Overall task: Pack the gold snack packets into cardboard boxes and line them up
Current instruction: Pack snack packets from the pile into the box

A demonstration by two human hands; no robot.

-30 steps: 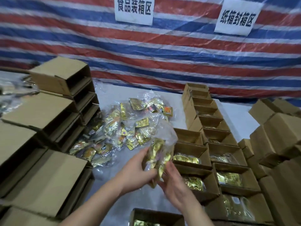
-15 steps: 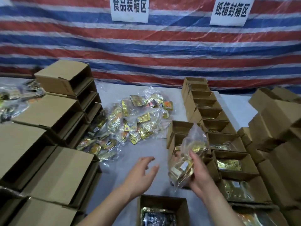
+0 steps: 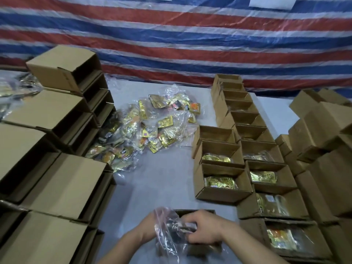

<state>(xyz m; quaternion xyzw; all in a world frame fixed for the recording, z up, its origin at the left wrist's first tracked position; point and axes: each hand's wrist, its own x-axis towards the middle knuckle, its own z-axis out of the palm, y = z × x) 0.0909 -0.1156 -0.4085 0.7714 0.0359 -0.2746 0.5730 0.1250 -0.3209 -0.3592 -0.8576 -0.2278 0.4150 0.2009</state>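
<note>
Both hands had dropped from mid-air to the near box (image 3: 194, 212). Right hand (image 3: 204, 228) gripped the bagged packets (image 3: 171, 228) inside it; left hand (image 3: 149, 228) was mostly hidden, state undetermined. Bag judged light, limp, slippery; best held around the bulk.

Bare forearms (image 3: 129, 242), no sleeves

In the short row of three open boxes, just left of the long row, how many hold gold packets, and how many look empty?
Boxes with gold packets: 2
Boxes that look empty: 1
Total: 3
</note>
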